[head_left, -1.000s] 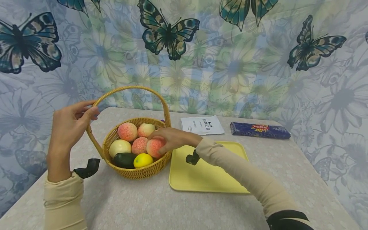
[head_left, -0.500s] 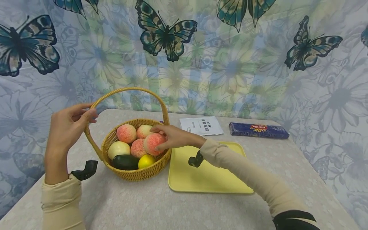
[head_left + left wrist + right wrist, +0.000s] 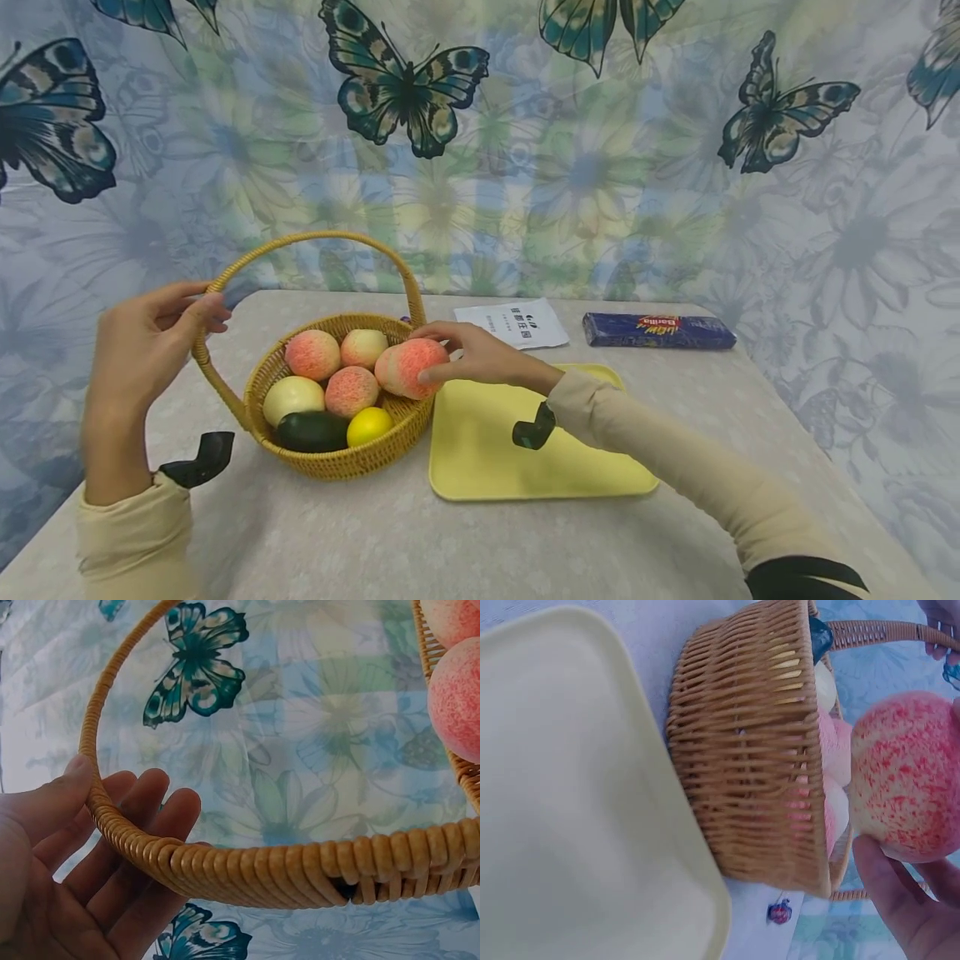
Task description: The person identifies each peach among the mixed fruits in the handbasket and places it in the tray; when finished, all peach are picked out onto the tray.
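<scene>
A wicker basket (image 3: 337, 462) with a tall arched handle holds several peaches (image 3: 312, 356), a pale yellow round fruit (image 3: 293, 399), a dark green oblong one (image 3: 312, 432) and a yellow lemon (image 3: 370, 427). My left hand (image 3: 146, 346) grips the left side of the handle; in the left wrist view the thumb (image 3: 56, 791) lies on one side and the fingers behind it. At the basket's right rim, my right hand (image 3: 480, 354) holds a pink-red peach (image 3: 911, 780) between thumb and fingers, raised above the other fruit.
Right of the basket lies a yellow tray (image 3: 540, 475), partly under my right forearm. Behind it are a white printed packet (image 3: 517, 322) and a blue Barilla box (image 3: 660, 331). A small red-purple object (image 3: 779, 911) is near the basket. A butterfly-print cloth (image 3: 585, 208) hangs behind the table.
My right hand has lifted the peach up and toward the basket's right rim. The lemon shifted as the peach rose. My left hand keeps its hold on the handle; the head view has turned slightly right.
</scene>
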The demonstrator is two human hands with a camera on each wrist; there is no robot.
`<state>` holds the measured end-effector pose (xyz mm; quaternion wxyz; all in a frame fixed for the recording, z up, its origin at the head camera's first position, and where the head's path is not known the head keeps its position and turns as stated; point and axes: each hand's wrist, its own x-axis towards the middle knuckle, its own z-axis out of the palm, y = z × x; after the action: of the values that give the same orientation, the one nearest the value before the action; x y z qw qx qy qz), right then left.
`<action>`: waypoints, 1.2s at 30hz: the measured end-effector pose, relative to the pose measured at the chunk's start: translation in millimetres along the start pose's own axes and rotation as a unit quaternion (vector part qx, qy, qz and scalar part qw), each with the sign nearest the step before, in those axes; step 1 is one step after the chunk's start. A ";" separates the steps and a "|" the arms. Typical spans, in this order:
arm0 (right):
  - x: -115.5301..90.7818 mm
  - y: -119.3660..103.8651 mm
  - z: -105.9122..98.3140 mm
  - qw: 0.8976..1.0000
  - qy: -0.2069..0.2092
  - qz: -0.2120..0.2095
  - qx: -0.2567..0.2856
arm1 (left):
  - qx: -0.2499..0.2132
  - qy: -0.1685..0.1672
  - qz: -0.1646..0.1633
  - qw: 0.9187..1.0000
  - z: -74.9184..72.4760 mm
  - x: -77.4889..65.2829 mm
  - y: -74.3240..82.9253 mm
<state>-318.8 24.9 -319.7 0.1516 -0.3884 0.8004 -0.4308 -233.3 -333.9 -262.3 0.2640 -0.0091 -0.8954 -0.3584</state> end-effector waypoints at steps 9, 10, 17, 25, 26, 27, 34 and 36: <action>-11.1 14.4 -11.7 0.999 0.026 0.013 0.015 | 0.001 -0.004 -0.018 1.000 -4.8 -3.3 -1.2; -12.5 15.7 -13.1 0.999 0.029 0.020 0.018 | 0.001 -0.004 -0.018 1.000 -4.5 -3.0 -1.1; -18.7 28.2 -21.8 0.997 0.053 0.044 0.028 | 0.003 -0.003 -0.006 1.000 -2.5 -1.0 1.0; -19.7 47.2 -27.9 0.995 0.074 0.046 0.046 | -0.019 -0.007 0.009 1.000 -0.4 -0.4 0.1; -19.7 49.1 -28.5 0.995 0.076 0.047 0.045 | -0.021 -0.008 0.010 1.000 -0.4 -0.5 -0.4; -19.7 51.0 -29.0 0.995 0.078 0.050 0.044 | -0.022 -0.009 0.011 1.000 -0.3 -0.5 -0.8; -19.8 62.9 -28.9 0.994 0.076 0.067 0.032 | -0.022 -0.011 0.015 1.000 -0.4 -1.2 -2.2; -20.0 65.5 -27.9 0.994 0.075 0.069 0.032 | -0.021 -0.012 0.013 1.000 -0.6 -1.8 -2.5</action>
<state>-354.1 77.3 -358.2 0.1333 -0.2936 0.8203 -0.4724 -232.0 -335.9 -264.4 0.2577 -0.0309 -0.8907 -0.3731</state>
